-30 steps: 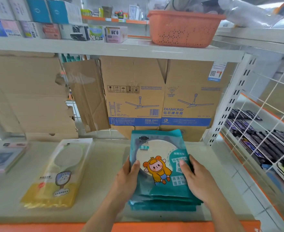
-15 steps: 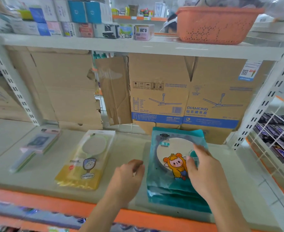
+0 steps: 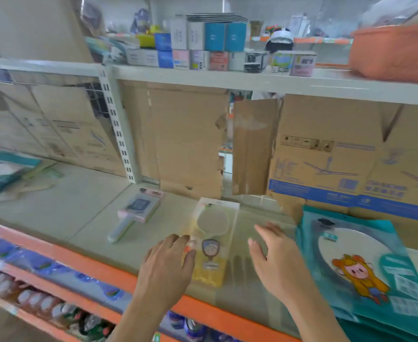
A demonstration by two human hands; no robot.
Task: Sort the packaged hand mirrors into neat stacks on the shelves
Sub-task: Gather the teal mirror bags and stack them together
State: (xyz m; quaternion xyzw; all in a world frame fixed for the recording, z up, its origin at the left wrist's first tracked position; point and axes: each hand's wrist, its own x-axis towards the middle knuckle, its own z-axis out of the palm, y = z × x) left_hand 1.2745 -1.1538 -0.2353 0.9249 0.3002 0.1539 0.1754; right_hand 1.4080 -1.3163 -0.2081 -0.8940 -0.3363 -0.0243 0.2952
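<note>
Fingers loose, left hand (image 3: 168, 265) overlapped the yellow pack's (image 3: 214, 245) edge; right hand (image 3: 275, 265) spread above bare shelf (image 3: 67, 208) beside the teal stack (image 3: 366, 272).

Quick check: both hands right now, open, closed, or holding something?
Left hand: open, fingers over the edge of the yellow mirror pack.
Right hand: open, holding nothing.

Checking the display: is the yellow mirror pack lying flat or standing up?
Flat: the yellow mirror pack rests face up on the shelf, its whole front visible.
</note>
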